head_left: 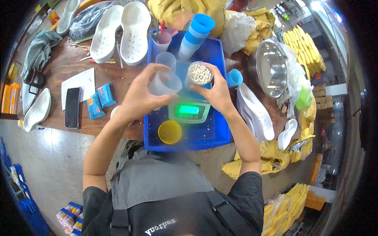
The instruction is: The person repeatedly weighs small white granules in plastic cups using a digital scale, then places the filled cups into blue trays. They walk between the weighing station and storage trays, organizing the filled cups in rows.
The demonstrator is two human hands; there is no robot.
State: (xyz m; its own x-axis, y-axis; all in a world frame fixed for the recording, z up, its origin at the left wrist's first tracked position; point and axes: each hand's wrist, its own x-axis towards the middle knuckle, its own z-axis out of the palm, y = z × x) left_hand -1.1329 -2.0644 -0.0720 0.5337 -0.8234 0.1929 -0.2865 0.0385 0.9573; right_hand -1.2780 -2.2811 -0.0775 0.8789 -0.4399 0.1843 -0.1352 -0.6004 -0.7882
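Note:
My left hand (138, 94) is curved around an empty-looking translucent cup (169, 84). My right hand (218, 92) grips a clear cup full of white pellets (200, 73), just above the platform of a digital scale (172, 114). Whether that cup touches the platform, I cannot tell. The scale's display glows green. It stands in a blue tray (218, 137), where a yellow cup (169, 132) sits near the front edge. Another translucent cup (165, 59) is behind my left fingers, and a tall stack of blue cups (195, 36) leans at the back of the tray.
Left of the tray lie a phone (73, 108), blue packets (94, 107) and white shoe soles (136, 33). A pink cup with tools (161, 42) is behind. To the right are a small blue cup (234, 78), white soles (256, 114), a steel bowl (271, 69) and yellow sacks (271, 157).

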